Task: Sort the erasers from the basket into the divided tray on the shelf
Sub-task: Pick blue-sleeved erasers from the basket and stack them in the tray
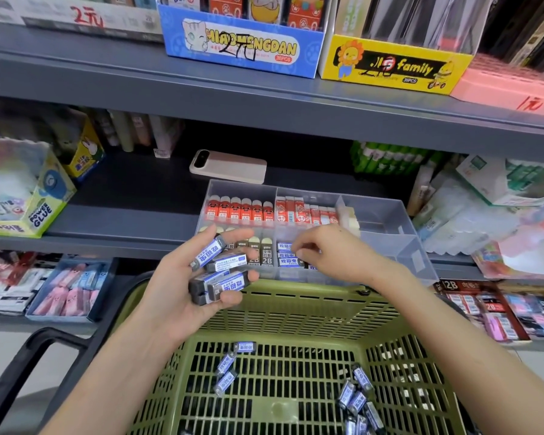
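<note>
Left hand (pixel 182 287) grips a stack of blue-labelled erasers (pixel 220 271) above the green basket (pixel 296 298), where more lie loose, while the right hand (pixel 324 249), fingers curled and grasp unclear, appears mid-placement at the matching row (pixel 287 255) in the divided tray (pixel 387 215) on the shelf (pixel 123 215), likely needing another eraser passed across next.

One basket (pixel 296 309), one tray (pixel 387 215), one phone (pixel 228 167); two hands, left hand (pixel 176 296) and right hand (pixel 330 249); four grey erasers (pixel 225 285) in left hand; three loose erasers (pixel 226 363) at basket's left; six red-faced erasers (pixel 239 210) in one row
</note>
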Demonstrator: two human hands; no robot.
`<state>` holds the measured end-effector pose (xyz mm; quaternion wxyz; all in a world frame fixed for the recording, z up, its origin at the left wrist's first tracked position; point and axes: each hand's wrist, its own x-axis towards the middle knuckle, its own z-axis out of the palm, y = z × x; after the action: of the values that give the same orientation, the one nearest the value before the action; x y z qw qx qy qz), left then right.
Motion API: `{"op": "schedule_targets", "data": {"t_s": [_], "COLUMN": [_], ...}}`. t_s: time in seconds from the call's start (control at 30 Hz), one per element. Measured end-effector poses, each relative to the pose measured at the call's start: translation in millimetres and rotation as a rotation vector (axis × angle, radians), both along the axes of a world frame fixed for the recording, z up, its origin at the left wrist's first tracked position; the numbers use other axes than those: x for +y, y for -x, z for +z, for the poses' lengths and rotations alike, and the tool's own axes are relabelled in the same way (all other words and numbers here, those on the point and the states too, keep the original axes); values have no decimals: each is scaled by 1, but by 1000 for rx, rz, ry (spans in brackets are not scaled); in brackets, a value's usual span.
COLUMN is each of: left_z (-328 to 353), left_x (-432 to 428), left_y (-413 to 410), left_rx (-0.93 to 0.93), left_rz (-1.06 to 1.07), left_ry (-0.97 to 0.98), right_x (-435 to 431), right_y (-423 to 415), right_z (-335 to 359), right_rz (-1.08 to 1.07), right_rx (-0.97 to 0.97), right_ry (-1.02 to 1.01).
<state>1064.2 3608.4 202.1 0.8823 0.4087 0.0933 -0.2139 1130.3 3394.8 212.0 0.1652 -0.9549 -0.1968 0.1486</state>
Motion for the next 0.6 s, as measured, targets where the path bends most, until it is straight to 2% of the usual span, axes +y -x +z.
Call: {"op": "schedule_targets", "data": {"t_s": [0.13,0.17,0.23,0.3,0.33,0.37,0.43,0.53,0.6], "left_z": [0,0,0,0,0,0,0,-1,-1], "left_x": [-1,-1,-1,0,-1,-1,-2,-2,-2], "left_y": [0,1,1,0,0,0,1,3,4], "left_rx": [1,0,-3,-6,-9,-12,-20,-31,-31], "left_rz": [0,0,1,0,0,2,7,-1,-21], "left_ry": [2,0,-11,-27,-36,-43,-42,-35,-21], "right_x": [1,1,4,13,21,28,41,52,53], "right_y": [1,2,7,18,25,31,40,42,41], "right_z": [1,2,5,14,20,25,28,27,25], "right_rz": [-14,-8,5,-6,8,45,122,168,183], "right_rx": [76,45,-158,-330,-346,-366,-433,-329,-243], "right_ry": [-9,25,65,-168,-334,-418,-356,-227,-263]}}
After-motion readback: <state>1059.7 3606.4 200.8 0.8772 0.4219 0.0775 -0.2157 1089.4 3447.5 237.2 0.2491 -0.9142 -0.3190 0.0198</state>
